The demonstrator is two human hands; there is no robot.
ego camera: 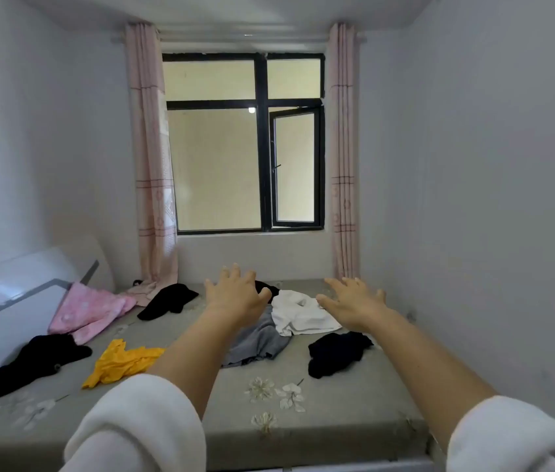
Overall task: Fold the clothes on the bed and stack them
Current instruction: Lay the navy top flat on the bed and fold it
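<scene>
Both arms, in white sleeves (139, 424) pushed back from the forearms, are being held out over the bed (337, 420), whose grey cover is printed with pale flowers. The left hand (235, 294) is being held above the far middle of the bed with its fingers spread and nothing in its grasp; the right hand (354, 301) is being held just to its right, likewise spread wide, palm down and gripping nothing. Whether either hand is touching cloth cannot be told. The clothes are lying unfolded and scattered across the bed, none of them stacked. A white garment (303, 311) is lying crumpled between the two hands, its near edge overlapping a grey garment (262, 342) that is spreading toward the near side. A right black garment (337, 352) is lying just near of the right wrist. A small black piece (266, 287) is partly hidden behind the left hand. A far black garment (170, 299) is lying to the left of that hand, and a pink garment (88, 308) is resting against the white headboard (13, 287) at the far left. A yellow garment (122, 362) is lying bunched beside the left forearm, with a left black garment (37, 362) stretched out further left. Behind the bed, a black-framed window (262, 141) is flanked by pink curtains (150, 148).
</scene>
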